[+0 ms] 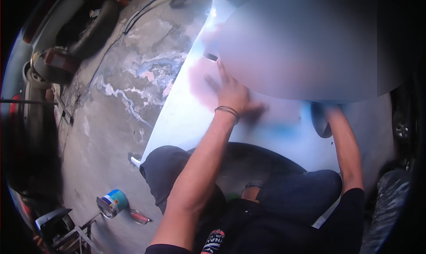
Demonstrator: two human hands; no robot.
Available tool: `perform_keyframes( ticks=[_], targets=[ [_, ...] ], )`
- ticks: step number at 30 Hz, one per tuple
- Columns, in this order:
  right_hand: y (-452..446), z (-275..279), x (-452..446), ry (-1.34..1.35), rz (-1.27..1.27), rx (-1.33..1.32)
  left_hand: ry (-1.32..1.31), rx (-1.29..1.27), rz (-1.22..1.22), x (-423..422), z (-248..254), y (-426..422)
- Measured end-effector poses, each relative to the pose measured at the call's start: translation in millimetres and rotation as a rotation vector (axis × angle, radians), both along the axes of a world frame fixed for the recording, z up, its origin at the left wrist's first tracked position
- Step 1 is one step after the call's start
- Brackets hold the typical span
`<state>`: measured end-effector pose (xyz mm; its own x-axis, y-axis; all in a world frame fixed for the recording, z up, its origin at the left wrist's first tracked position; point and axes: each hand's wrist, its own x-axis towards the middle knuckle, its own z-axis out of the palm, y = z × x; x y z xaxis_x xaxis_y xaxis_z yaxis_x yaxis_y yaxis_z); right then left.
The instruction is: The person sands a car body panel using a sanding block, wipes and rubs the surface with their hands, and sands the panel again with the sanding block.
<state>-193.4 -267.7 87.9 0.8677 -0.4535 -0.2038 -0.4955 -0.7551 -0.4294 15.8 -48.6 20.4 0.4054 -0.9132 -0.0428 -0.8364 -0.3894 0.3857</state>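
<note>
A white car body panel (pixel 177 112) lies in front of my knees, with pinkish patches and a blue smear on its surface. My left hand (pixel 233 92) rests over it, index finger stretched out beside a small dark rectangular slot (pixel 211 57). The other fingers are apart and nothing is in them. On the right, my right hand (pixel 332 112) reaches over the panel, its fingers hidden by a large blurred area. Next to that wrist is a dark curved shape (pixel 321 121), which I cannot make out.
A blue-labelled can (pixel 113 203) and a round lid (pixel 140 216) with something red on it are on the stained concrete floor (pixel 102 152). Car parts (pixel 55 65) line the left side. A plastic-like sheet (pixel 387 209) is at the lower right.
</note>
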Motion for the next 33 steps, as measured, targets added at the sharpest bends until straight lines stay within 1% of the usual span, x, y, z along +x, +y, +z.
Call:
perform_keyframes(
  ticks=[3, 4, 6, 7, 9, 10, 12, 13, 16, 17, 19, 20, 22, 23, 25, 26, 28, 29, 30, 32, 33],
  targets=[
    [15, 12, 5, -0.020, -0.010, -0.021, 0.040, 0.022, 0.003, 1, 6, 2],
    [13, 4, 16, -0.023, -0.011, -0.021, 0.037, 0.022, 0.003, 0, 7, 1],
    [1, -22, 60, -0.036, -0.034, -0.395, 0.035, 0.004, 0.016, 2, 5, 1],
    [4, -22, 75, -0.036, -0.024, -0.394, 0.037, 0.004, 0.025, 1, 6, 3],
    [13, -23, 98, -0.257, -0.188, -0.423, 0.053, 0.000, 0.022, 1, 9, 4],
    [21, -21, 88, -0.246, -0.186, -0.421, 0.063, 0.003, 0.022, -2, 9, 7],
    [29, -7, 69, -0.071, -0.023, -0.320, 0.069, 0.014, 0.024, 2, 12, 2],
    [28, -4, 65, -0.067, -0.018, -0.328, 0.074, 0.006, 0.027, 3, 13, 1],
    [29, -13, 57, -0.220, 0.147, -0.081, 0.076, 0.007, 0.021, 3, 15, 5],
    [29, -10, 67, -0.221, 0.140, -0.084, 0.087, 0.018, 0.020, 3, 17, 5],
    [24, 3, 107, -0.097, -0.031, -0.349, 0.092, 0.021, 0.023, 4, 23, 2],
    [20, 4, 119, -0.104, -0.026, -0.355, 0.098, 0.045, 0.034, 5, 25, 2],
    [19, 0, 134, 0.080, -0.144, -0.402, 0.112, 0.073, 0.054, 6, 26, 3],
    [25, -2, 129, 0.086, -0.136, -0.402, 0.128, 0.079, 0.048, 4, 25, 5],
    [37, 0, 116, -0.098, 0.041, -0.301, 0.141, 0.067, 0.063, 7, 21, 2],
    [41, -3, 110, -0.097, 0.048, -0.303, 0.112, 0.049, 0.063, 5, 14, 1],
    [47, -10, 100, -0.203, 0.177, -0.371, 0.082, 0.033, 0.059, 4, 11, 3],
    [57, 6, 111, -0.154, 0.135, -0.325, 0.095, 0.035, 0.049, 4, 13, 4],
    [50, -2, 120, -0.152, 0.131, -0.330, 0.107, 0.032, 0.041, 4, 18, 3],
    [23, -29, 151, -0.194, 0.046, -0.506, 0.129, 0.054, 0.023, 8, 29, 5],
    [20, -31, 160, -0.195, 0.047, -0.507, 0.154, 0.081, 0.007, 10, 31, 8]
  ],
)
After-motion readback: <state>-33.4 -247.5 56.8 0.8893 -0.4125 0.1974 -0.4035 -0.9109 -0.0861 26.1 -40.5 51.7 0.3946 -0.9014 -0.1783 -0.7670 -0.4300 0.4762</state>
